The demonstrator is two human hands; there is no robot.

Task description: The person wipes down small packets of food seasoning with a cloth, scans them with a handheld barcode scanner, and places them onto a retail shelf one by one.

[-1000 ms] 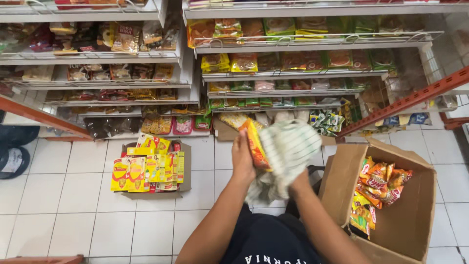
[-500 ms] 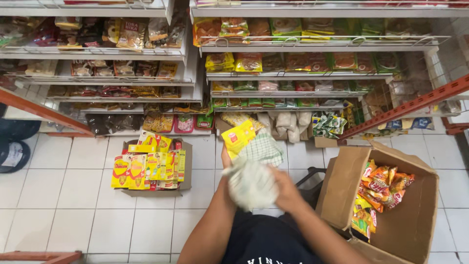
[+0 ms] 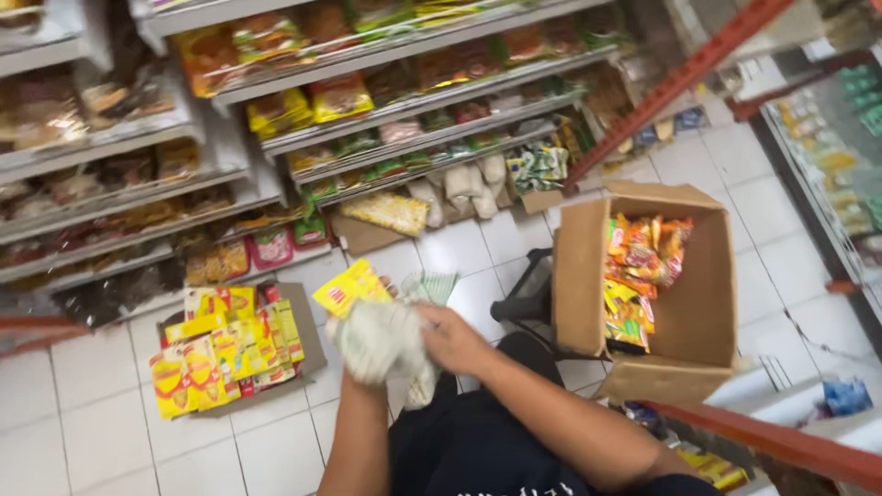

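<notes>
Your right hand (image 3: 455,338) was clamped on a crumpled pale green-checked cloth (image 3: 381,342), rubbing the flat yellow snack packet (image 3: 351,287) which your hidden left hand seemingly held up, above the white tiled floor (image 3: 83,404).

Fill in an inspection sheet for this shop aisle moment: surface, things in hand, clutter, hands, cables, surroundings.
Surface: white tiled floor, packets standing on it.
Things in hand: yellow packet and pale checked cloth, held together in front of the body.
Clutter: flat tray of yellow packets on the floor to the left; open cardboard box of orange and yellow packets to the right.
Hands: right hand grips the cloth; left hand mostly hidden behind cloth and packet.
Cables: nothing seen.
Surroundings: stocked snack shelves ahead; red metal rail at the right.
</notes>
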